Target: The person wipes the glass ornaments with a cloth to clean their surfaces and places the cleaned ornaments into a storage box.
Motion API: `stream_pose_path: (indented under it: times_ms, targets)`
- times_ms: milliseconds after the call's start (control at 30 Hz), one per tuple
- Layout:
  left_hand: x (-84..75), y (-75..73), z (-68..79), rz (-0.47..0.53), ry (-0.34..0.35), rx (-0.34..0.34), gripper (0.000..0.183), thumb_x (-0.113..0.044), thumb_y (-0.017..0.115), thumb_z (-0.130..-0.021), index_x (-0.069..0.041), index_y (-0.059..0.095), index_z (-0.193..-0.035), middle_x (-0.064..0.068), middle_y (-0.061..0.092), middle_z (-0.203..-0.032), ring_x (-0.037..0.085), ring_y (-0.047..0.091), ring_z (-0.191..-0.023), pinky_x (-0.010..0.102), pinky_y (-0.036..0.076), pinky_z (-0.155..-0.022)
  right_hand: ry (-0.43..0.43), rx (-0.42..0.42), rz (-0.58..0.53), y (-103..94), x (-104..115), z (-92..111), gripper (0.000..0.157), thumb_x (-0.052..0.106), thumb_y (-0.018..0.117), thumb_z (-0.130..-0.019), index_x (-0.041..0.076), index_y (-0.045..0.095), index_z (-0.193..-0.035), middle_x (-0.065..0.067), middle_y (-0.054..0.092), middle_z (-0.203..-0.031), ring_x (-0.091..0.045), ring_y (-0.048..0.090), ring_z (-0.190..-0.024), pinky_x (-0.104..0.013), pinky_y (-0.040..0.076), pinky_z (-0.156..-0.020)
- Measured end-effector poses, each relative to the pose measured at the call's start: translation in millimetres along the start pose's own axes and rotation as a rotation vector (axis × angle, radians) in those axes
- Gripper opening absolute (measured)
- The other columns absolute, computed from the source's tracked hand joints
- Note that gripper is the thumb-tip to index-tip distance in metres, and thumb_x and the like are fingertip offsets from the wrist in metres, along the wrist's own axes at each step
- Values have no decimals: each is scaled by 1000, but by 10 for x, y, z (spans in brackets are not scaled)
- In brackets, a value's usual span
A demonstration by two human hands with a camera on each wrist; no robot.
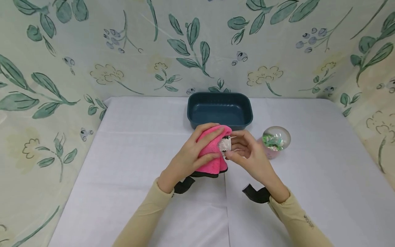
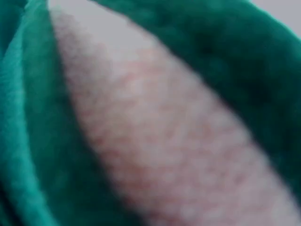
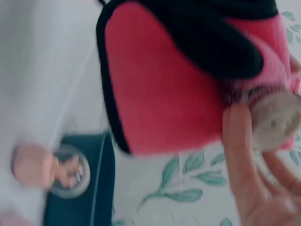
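Observation:
A pink plush cloth (image 1: 213, 164) with black edging is wrapped round a small object with a whitish round end (image 1: 225, 144). My left hand (image 1: 188, 151) grips the cloth from the left, fingers spread over the top and thumb lower down. At the exposed end my right hand (image 1: 251, 154) holds the object between thumb and curled fingers. From the right wrist the pale disc-like end (image 3: 273, 120) sticks out of the cloth (image 3: 155, 89); the cloth hides the rest. Blurred skin between green plush folds (image 2: 37, 117) fills the left wrist view.
A snow globe (image 1: 275, 139) with a pink base and green contents stands just right of my right hand. Behind both hands is a dark teal rectangular basin (image 1: 219, 111). White cloth (image 1: 132, 144) covers the table, against a leaf-patterned curtain (image 1: 191, 44).

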State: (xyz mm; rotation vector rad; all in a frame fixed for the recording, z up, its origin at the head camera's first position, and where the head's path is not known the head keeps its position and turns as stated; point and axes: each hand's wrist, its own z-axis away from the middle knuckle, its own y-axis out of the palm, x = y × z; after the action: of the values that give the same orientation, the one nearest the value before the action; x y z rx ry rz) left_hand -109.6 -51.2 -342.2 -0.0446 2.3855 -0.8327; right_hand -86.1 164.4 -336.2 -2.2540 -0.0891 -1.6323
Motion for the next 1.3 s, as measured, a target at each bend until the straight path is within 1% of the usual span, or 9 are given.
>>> stream_pose_path:
  times_ms: [167,267,400,533,633,867,1067,1200,1300]
  targets:
    - [6,-49,-22,5,13,-12,68,-11,75,-82,-4,42,-141,14,36,-141,23,34,-131,26,45,-95,-323,26,220,-61,-48,-55,73,-15,81,-62,-5,47,-126,-14,61,-111,-18,65,-85,-23,54,-75]
    - [-5,-37,-28,7,35,-3,61,-24,66,-91,-3,41,-142,15,36,-140,24,35,-130,27,43,-98,-402,8,231,-77,-93,-76,71,-9,85,-60,-7,51,-122,-15,64,-101,-17,66,-78,-22,55,-71]
    - [-28,-7,-41,2,66,-1,60,-39,51,-96,-1,41,-141,15,37,-139,25,37,-129,28,40,-101,-251,-20,43,-28,-123,-40,45,-4,79,-74,-8,52,-110,-11,64,-93,-14,65,-72,-24,56,-65]
    - [-50,26,-52,-15,85,17,58,-31,61,-94,-1,42,-140,15,38,-139,24,37,-130,28,39,-103,10,-45,-194,28,-92,-11,15,-2,60,-88,-7,49,-95,-9,62,-79,-18,63,-58,-29,55,-54]
    - [-58,29,-43,-6,77,23,61,-22,69,-89,-2,42,-140,15,37,-139,23,37,-130,27,39,-102,82,-25,-195,19,-57,-7,12,3,56,-93,-5,48,-96,-12,61,-79,-23,62,-55,-34,55,-53]
    - [-46,-30,-57,57,48,-4,67,-11,75,-82,-2,44,-140,13,37,-141,23,35,-131,27,44,-97,-107,25,5,-36,-29,-15,53,-14,69,-78,-4,45,-124,-14,56,-113,-19,60,-95,-25,53,-80]
    - [-34,-56,-60,48,52,12,68,-11,76,-81,-2,43,-140,14,37,-140,23,36,-130,27,44,-97,-317,-1,119,-56,-63,-64,62,-17,79,-64,-5,52,-118,-14,62,-103,-15,65,-86,-25,55,-74]
    - [-25,-46,-56,34,63,14,68,-11,76,-82,-2,43,-140,14,38,-139,23,37,-129,26,44,-97,-307,-46,109,-34,-95,-59,54,-12,81,-64,-5,56,-112,-12,65,-96,-15,66,-78,-24,56,-70]
    - [-20,-37,-62,2,79,9,65,-14,75,-83,-1,44,-139,15,39,-138,23,38,-128,26,43,-97,-177,-56,5,6,-111,-43,37,-8,75,-75,-5,55,-106,-10,65,-91,-16,66,-72,-27,56,-66]
